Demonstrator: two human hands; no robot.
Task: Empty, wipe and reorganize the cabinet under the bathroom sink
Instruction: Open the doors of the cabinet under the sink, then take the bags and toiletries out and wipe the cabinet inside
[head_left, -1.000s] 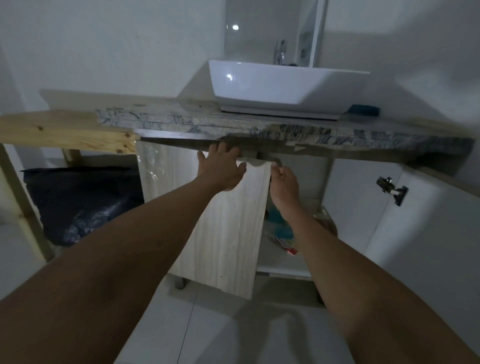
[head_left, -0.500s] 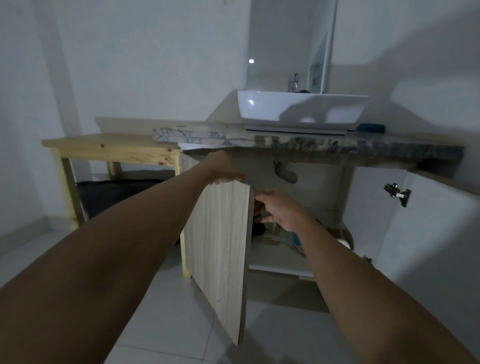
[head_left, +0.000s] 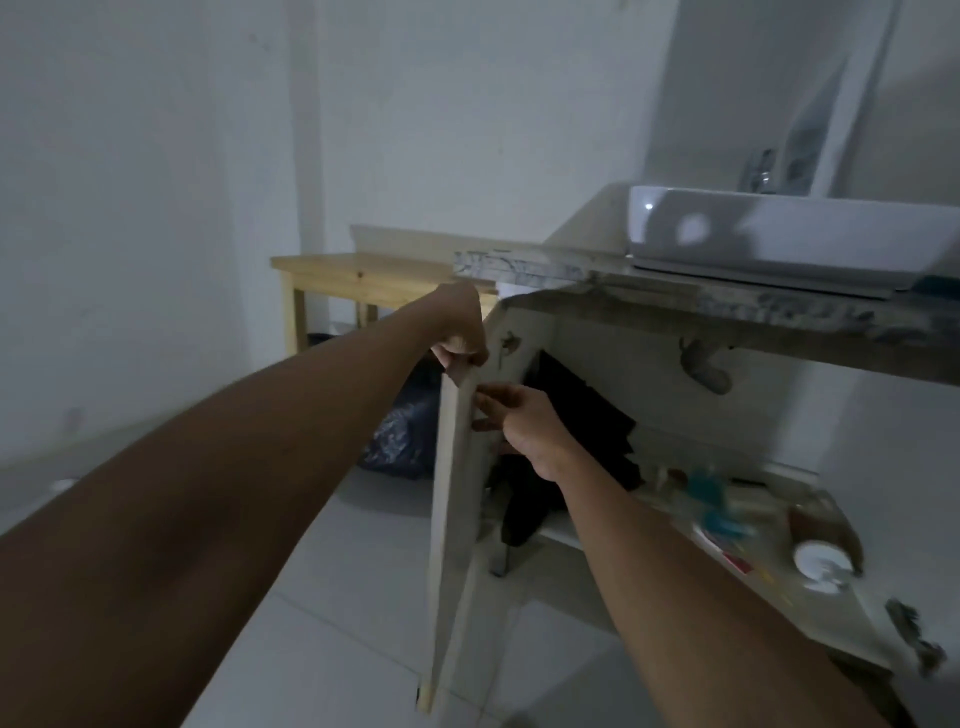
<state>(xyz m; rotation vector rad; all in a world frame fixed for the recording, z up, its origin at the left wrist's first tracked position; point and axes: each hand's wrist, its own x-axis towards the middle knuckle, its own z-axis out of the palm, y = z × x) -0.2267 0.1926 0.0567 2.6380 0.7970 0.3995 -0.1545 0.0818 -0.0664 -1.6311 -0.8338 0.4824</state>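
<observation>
The left cabinet door under the sink stands swung out, edge-on to me. My left hand grips its top corner from above. My right hand holds the door's inner edge a little lower, thumb and fingers pinching it. Inside the cabinet, a black cloth hangs at the left. Blurred small items lie on the shelf, among them a teal bottle and a brown jar with a white lid. The grey drain pipe shows under the stone countertop.
A white basin with a faucet sits on the countertop. A pale wooden table stands to the left, with a dark plastic bag on the floor beneath it. The right door's hinge shows at the lower right. The floor is tiled.
The left door has swung further outward, from half open to edge-on. Both hands stayed on its top and edge. My view has shifted left and lower.
</observation>
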